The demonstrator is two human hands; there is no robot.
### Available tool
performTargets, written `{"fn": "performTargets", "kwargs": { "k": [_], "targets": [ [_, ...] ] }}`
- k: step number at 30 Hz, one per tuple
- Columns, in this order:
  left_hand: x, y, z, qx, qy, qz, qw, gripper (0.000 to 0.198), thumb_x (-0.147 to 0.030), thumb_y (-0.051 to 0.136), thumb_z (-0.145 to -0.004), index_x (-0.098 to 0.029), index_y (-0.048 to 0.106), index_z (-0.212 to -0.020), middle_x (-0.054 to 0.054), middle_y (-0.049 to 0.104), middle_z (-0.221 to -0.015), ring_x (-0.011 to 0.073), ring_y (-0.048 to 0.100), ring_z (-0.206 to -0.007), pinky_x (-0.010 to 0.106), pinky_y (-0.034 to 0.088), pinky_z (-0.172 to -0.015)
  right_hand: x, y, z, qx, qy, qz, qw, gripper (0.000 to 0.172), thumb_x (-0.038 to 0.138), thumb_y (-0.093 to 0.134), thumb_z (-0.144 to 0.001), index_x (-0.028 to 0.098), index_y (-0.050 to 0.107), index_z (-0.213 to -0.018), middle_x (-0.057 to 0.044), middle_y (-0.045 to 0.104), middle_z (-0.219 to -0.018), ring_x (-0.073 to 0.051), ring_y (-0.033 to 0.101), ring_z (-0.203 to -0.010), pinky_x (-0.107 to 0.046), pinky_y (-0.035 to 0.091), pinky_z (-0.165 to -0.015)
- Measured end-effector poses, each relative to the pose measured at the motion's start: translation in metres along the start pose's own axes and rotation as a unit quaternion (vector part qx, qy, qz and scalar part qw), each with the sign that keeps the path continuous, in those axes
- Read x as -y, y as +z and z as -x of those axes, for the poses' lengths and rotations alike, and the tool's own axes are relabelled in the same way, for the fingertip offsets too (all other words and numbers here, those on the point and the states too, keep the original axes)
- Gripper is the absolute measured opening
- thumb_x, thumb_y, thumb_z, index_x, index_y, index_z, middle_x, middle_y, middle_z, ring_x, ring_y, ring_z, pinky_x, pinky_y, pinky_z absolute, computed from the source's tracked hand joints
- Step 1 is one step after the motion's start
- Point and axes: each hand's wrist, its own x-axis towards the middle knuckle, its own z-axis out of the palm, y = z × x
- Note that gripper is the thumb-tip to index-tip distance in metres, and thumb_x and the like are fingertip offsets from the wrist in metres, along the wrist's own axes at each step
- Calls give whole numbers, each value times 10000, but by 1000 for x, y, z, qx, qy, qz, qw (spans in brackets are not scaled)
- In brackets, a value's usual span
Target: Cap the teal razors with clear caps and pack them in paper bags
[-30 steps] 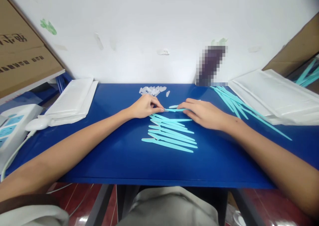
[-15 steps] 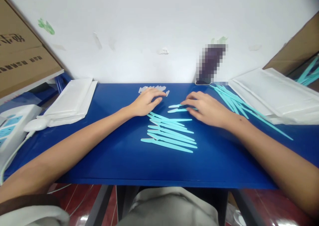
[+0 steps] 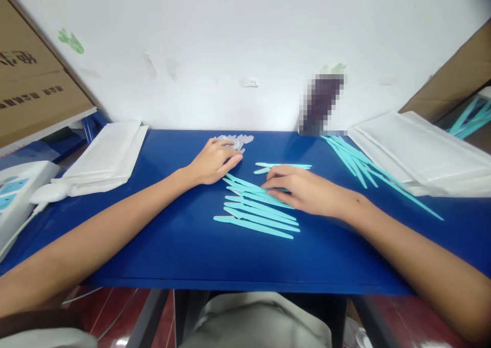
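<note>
Several turquoise eyebrow razors [image 3: 261, 218] lie in an overlapping row on the blue table, their blade ends toward the left. My right hand [image 3: 295, 188] is over the upper part of this row, fingers bent and slightly apart, touching or just above the handles. Just beyond it, two more razors [image 3: 282, 165] lie separately, partly behind my fingers. My left hand [image 3: 215, 161] rests at a small heap of translucent plastic caps [image 3: 240, 140] near the wall. Its fingers reach onto the heap and its thumb points right, apart from them. No cap shows clearly in its grasp.
A loose pile of razors [image 3: 356, 158] fans out at the right, beside white packages [image 3: 425, 148]. White packages [image 3: 103, 153] also lie at the left, near a power strip [image 3: 23, 189] with a plugged-in charger [image 3: 51, 192]. A pixelated dark object [image 3: 322, 102] leans on the wall. Cardboard boxes [image 3: 34, 82] flank both sides.
My right hand has moved toward me and left, from the two separate razors to the row. My left hand has shifted slightly left, uncovering more of the caps.
</note>
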Motion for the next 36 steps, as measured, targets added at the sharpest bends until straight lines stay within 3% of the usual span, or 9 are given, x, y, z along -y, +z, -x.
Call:
{"fn": "performTargets", "kwargs": {
  "k": [3, 6, 8, 11, 14, 18, 23, 28, 36],
  "targets": [
    [0, -2, 8, -31, 6, 14, 999, 446, -423, 422, -1052, -178, 791, -992, 96, 799, -1058, 292, 698, -1111, 444, 463, -976, -3, 0, -1, 1, 26, -10, 1000, 293, 294, 485, -1046, 176, 742, -1120, -111, 688, -1078, -232, 659, -963, -363, 507, -865],
    [-4, 0, 9, -94, -64, 80, 990, 301, -403, 607, -969, -195, 794, -860, 50, 804, -884, 215, 728, -813, 341, 524, -805, -6, -4, -3, -2, 62, -54, 997, 213, 289, 523, -1016, 176, 704, -1020, -79, 692, -980, -197, 632, -859, -325, 482, -781],
    [-6, 1, 7, -111, -118, 116, 980, 181, -339, 708, -892, -196, 797, -826, 32, 798, -822, 196, 721, -748, 308, 533, -746, -8, -8, -3, 2, 88, -88, 992, 172, 282, 538, -990, 186, 671, -938, -49, 679, -885, -168, 595, -748, -300, 452, -697],
    [-6, -1, 4, -75, -164, 139, 974, 84, -253, 764, -816, -183, 806, -835, 31, 780, -760, 189, 714, -720, 299, 538, -723, -17, -15, 1, 19, 111, -99, 989, 120, 261, 544, -946, 194, 630, -896, -15, 644, -772, -150, 543, -646, -292, 407, -637],
    [-5, -8, 4, -36, -196, 161, 967, 166, -299, 808, -782, -169, 816, -885, 45, 772, -759, 179, 686, -675, 297, 520, -661, -29, -21, 8, 18, 122, -38, 992, 78, 222, 550, -897, 200, 623, -915, -7, 638, -765, -158, 549, -663, -304, 386, -666],
    [-7, -12, 6, 8, -174, 163, 971, 179, -364, 792, -800, -186, 815, -813, 29, 732, -701, 143, 596, -605, 282, 441, -590, -39, -22, 12, 9, 109, 78, 991, 142, 191, 517, -901, 205, 652, -940, -13, 634, -787, -176, 563, -714, -345, 372, -769],
    [-15, -7, 6, 3, -121, 196, 973, 234, -381, 689, -881, -194, 822, -922, 41, 759, -830, 139, 572, -668, 279, 426, -618, -37, -12, 5, -9, 137, 95, 986, 273, 217, 444, -973, 181, 663, -1131, -85, 648, -971, -218, 589, -818, -334, 394, -729],
    [-16, -4, 5, 13, -136, 217, 967, 250, -385, 680, -882, -196, 828, -954, 55, 792, -946, 161, 611, -742, 293, 455, -659, -36, -8, 3, -11, 97, 57, 994, 271, 203, 407, -1003, 180, 655, -1109, -90, 628, -986, -219, 590, -847, -332, 423, -765],
    [-14, -2, 5, 12, -143, 225, 964, 253, -396, 698, -873, -202, 841, -949, 55, 794, -928, 165, 615, -748, 302, 458, -661, -41, -11, 9, -16, 75, 83, 994, 282, 182, 383, -1013, 167, 651, -1099, -108, 650, -1000, -253, 580, -898, -366, 418, -797]
  ]
}}
